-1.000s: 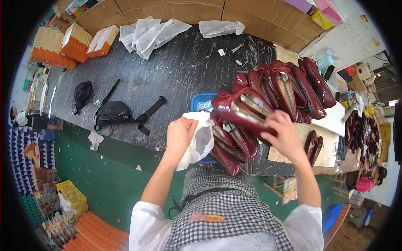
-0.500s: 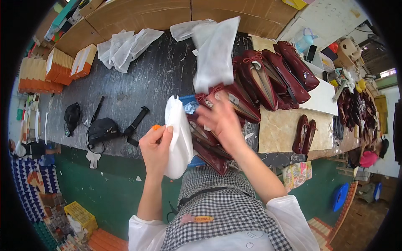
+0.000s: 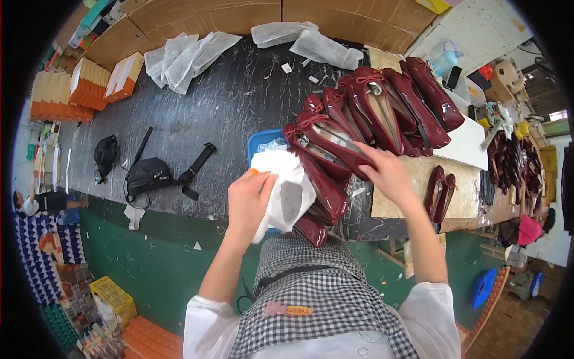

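My left hand (image 3: 248, 200) pinches a white soft cloth-like bag (image 3: 297, 194), its folds puffed out beside the fingers. An orange band shows on one of that hand's fingers. To the right, my right hand (image 3: 387, 173) has thumb and fingers closed about the near end of a glossy burgundy flat shoe (image 3: 338, 143) with a bow. That shoe lies among several more burgundy shoes (image 3: 320, 185) heaped at the table edge and toward the back. Behind the white bag, a blue tray (image 3: 254, 141) holds crumpled clear plastic and is partly hidden.
Filled white bags (image 3: 326, 49) and flat white bags (image 3: 191, 57) lie at the back of the black table (image 3: 221, 107). A black pouch (image 3: 149, 176) with straps sits left. Orange-and-white boxes (image 3: 124, 78) stand far left. A burgundy pair (image 3: 439, 191) rests on the right board.
The blurred white bag in mid-air now lies at the back. My right hand has moved right and taken hold of a shoe. The bag in my left hand has shifted right and puffed out.
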### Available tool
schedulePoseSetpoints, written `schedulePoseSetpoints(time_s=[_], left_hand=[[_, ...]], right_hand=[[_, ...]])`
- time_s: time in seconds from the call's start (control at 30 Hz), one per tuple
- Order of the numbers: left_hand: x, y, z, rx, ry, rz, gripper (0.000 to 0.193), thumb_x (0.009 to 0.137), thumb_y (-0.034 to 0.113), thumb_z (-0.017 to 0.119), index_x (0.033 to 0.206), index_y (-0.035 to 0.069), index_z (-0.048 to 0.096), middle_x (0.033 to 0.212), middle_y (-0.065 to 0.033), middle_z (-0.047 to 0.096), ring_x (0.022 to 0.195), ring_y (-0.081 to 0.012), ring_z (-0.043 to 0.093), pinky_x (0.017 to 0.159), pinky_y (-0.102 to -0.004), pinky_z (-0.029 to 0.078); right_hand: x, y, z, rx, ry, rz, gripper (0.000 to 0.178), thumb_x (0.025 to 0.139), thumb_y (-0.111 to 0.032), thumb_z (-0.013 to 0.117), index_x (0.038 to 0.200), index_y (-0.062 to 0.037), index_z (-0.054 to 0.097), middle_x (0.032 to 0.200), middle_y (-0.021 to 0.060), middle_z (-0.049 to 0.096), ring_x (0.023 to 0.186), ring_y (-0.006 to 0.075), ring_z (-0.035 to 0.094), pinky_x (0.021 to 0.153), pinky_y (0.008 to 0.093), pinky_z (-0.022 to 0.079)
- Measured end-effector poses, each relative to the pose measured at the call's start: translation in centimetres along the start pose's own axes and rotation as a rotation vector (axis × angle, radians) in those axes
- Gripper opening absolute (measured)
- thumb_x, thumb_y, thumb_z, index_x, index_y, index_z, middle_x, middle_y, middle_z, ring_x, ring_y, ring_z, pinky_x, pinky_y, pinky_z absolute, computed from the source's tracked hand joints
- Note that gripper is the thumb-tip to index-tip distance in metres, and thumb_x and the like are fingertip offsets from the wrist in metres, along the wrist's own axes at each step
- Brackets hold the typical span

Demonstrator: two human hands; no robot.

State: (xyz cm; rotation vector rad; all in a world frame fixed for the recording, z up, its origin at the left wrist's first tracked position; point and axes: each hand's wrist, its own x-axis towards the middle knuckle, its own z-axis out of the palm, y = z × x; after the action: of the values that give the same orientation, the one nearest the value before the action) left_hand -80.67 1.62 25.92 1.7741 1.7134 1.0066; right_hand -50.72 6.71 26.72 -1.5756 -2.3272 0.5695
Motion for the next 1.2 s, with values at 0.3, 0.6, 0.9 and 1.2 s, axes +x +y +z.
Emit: schedulePoseSetpoints(time_s=[0.3, 0.6, 0.9, 1.2], left_hand=[[-3.4, 5.1, 2.5, -0.160, -0.187, 0.135, 0.011, 0.086, 0.018, 0.065, 0.087, 0.007, 0.068, 0.073, -0.0144, 0.060, 0.065, -0.0323, 0.062, 0.058, -0.0399, 0.049], [-3.3, 1.5, -3.1, -0.351, 0.012, -0.228, 0.014, 0.087, 0.007, 0.064, 0.087, -0.007, 0.068, 0.070, -0.0039, 0.056, 0.064, -0.0067, 0.048, 0.055, -0.0237, 0.037], [-3.5, -0.6, -4.3, -0.128, 0.046, -0.194, 0.012, 0.084, 0.006, 0.065, 0.086, -0.006, 0.066, 0.066, -0.0050, 0.053, 0.060, -0.0108, 0.045, 0.054, -0.0267, 0.035], [-1.5, -2.7, 0.2, 0.255, -0.062, -0.015, 0.016, 0.088, 0.019, 0.061, 0.092, 0.005, 0.069, 0.079, -0.0148, 0.060, 0.066, -0.0339, 0.061, 0.059, -0.0409, 0.049]], right_hand=[[-6.8, -5.3, 0.7, 0.866, -0.403, 0.276, 0.044, 0.093, -0.029, 0.058, 0.127, -0.0014, 0.052, 0.110, 0.0129, 0.065, 0.097, 0.0200, 0.063, 0.077, 0.0375, 0.054], [0.0, -13.3, 7.4, 1.276, -0.355, 0.163, 0.023, 0.090, -0.015, 0.063, 0.103, 0.0040, 0.063, 0.092, 0.0079, 0.068, 0.084, 0.0134, 0.065, 0.075, 0.0275, 0.052], [-5.0, -6.4, 7.5, -0.286, 0.025, -0.188, 0.039, 0.081, -0.016, 0.066, 0.119, -0.0099, 0.060, 0.112, 0.0149, 0.064, 0.103, 0.0312, 0.057, 0.086, 0.0384, 0.048], [-6.8, -7.3, -5.1, 0.409, -0.306, 0.045, 0.039, 0.086, -0.011, 0.061, 0.125, -0.0062, 0.058, 0.094, 0.0191, 0.066, 0.083, 0.0326, 0.063, 0.076, 0.0385, 0.049]])
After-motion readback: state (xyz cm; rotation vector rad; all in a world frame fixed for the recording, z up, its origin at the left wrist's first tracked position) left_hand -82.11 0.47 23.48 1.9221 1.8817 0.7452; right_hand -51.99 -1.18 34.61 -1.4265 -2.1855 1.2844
